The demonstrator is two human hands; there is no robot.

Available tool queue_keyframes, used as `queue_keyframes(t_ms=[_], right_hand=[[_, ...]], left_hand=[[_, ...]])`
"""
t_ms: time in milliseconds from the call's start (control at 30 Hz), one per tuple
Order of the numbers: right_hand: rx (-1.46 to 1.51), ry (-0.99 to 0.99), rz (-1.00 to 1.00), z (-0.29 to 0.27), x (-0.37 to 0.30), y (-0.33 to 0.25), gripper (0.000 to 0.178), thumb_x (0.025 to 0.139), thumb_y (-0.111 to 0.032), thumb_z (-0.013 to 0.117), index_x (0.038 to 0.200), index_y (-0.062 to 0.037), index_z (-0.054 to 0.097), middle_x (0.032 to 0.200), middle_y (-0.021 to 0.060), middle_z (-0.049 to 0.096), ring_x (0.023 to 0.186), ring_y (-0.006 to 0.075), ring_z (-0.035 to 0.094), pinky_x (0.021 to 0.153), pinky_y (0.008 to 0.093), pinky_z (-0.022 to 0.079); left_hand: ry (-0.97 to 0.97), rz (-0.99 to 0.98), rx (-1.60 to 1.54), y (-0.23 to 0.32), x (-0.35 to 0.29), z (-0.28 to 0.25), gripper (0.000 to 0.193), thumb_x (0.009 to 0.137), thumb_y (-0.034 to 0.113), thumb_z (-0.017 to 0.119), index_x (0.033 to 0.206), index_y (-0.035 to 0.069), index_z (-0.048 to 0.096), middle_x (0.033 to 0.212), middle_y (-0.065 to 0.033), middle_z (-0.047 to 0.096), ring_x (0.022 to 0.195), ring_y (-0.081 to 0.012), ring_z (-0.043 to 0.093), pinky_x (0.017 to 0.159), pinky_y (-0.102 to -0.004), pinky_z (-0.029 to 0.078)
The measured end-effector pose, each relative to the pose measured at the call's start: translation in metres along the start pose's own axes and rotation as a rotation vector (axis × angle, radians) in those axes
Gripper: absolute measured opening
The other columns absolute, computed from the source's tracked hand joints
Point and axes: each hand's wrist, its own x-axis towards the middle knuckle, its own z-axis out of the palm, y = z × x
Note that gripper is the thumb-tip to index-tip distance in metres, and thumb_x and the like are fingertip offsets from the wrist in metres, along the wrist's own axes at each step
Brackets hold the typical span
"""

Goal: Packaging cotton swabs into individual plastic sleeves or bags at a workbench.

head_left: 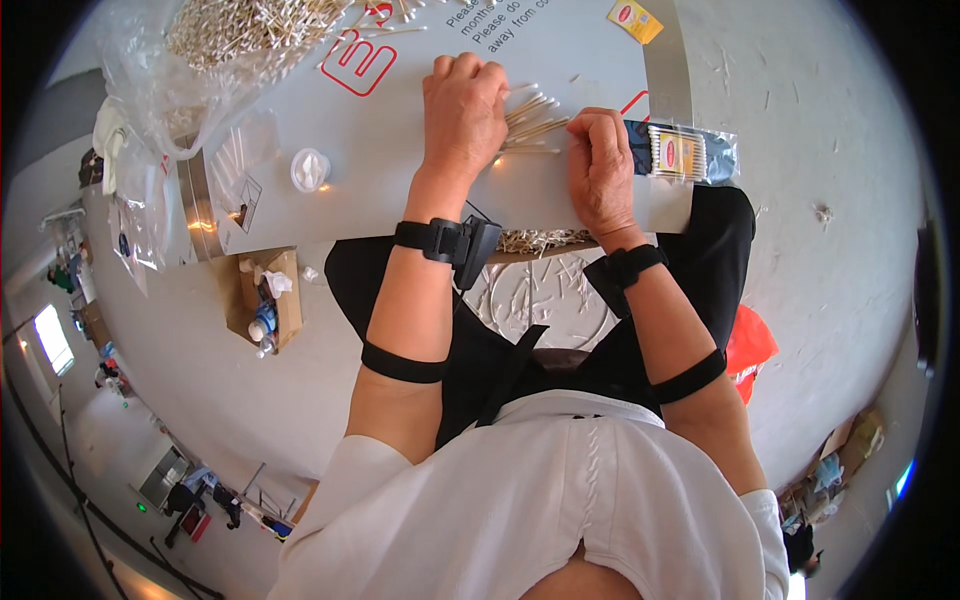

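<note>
Curled fingers close my left hand (465, 115) over the grey table, and a loose fan of cotton swabs (532, 128) sticks out from beneath it toward the right. My right hand (602, 165) is closed too, its thumb and forefinger at the far tips of those swabs. Whatever its fingers pinch is hidden. Just right of that hand lies a clear packet of cotton swabs (676, 153) with a yellow label, on a dark blue strip. Both wrists wear black straps with devices.
A large heap of cotton swabs (250, 35) lies at the far left beside a clear plastic bag (150, 90). A small round tub (310, 170) stands on the table, and a yellow card (635, 20) lies far right. Below are a cardboard box (290, 310) of litter and a red bag (750, 345).
</note>
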Motion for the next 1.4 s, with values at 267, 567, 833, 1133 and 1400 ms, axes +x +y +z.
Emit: queue_keyframes(t_ms=[267, 567, 833, 1133, 1400], right_hand=[[0.21, 0.065, 0.148, -0.007, -0.003, 0.004, 0.014, 0.091, 0.004, 0.055, 0.104, -0.0003, 0.056, 0.108, 0.0142, 0.061, 0.094, 0.0273, 0.061, 0.085, 0.0343, 0.05], [0.49, 0.116, 0.197, 0.005, 0.009, 0.003, 0.033, 0.103, -0.019, 0.05, 0.13, 0.0002, 0.055, 0.14, 0.0141, 0.052, 0.126, 0.0239, 0.051, 0.107, 0.0325, 0.039], [0.548, 0.137, 0.264, 0.021, 0.001, -0.009, 0.037, 0.105, -0.022, 0.049, 0.134, 0.0006, 0.054, 0.143, 0.0164, 0.05, 0.134, 0.0261, 0.047, 0.111, 0.0342, 0.036], [0.835, 0.168, 0.41, 0.005, -0.001, -0.005, 0.04, 0.106, -0.02, 0.046, 0.137, 0.0048, 0.05, 0.14, 0.0157, 0.052, 0.132, 0.0234, 0.049, 0.115, 0.0362, 0.037], [0.8, 0.202, 0.411, -0.001, -0.002, -0.003, 0.033, 0.104, -0.015, 0.051, 0.13, 0.0036, 0.057, 0.125, 0.0098, 0.063, 0.118, 0.0176, 0.058, 0.104, 0.0311, 0.046]], left_hand=[[-0.063, -0.014, 0.135, 0.037, -0.052, 0.003, 0.058, 0.089, 0.026, 0.066, 0.138, 0.002, 0.047, 0.15, -0.0176, 0.04, 0.14, -0.0343, 0.036, 0.114, -0.0547, 0.025], [0.139, -0.214, -0.356, 0.041, -0.061, 0.011, 0.07, 0.101, 0.037, 0.052, 0.153, 0.0, 0.025, 0.159, -0.0231, 0.021, 0.149, -0.0368, 0.019, 0.12, -0.05, 0.017], [0.314, -0.383, -0.869, 0.058, -0.059, 0.025, 0.067, 0.106, 0.044, 0.037, 0.153, -0.002, 0.024, 0.162, -0.0185, 0.019, 0.151, -0.0305, 0.017, 0.121, -0.0422, 0.017], [0.065, -0.143, -0.425, 0.036, -0.067, 0.004, 0.078, 0.086, 0.022, 0.072, 0.15, 0.002, 0.032, 0.16, -0.0171, 0.024, 0.148, -0.0339, 0.025, 0.12, -0.0476, 0.02], [-0.03, -0.011, -0.074, 0.032, -0.059, 0.003, 0.073, 0.074, 0.019, 0.082, 0.137, 0.002, 0.049, 0.144, -0.0139, 0.048, 0.14, -0.0341, 0.037, 0.115, -0.0492, 0.029]])
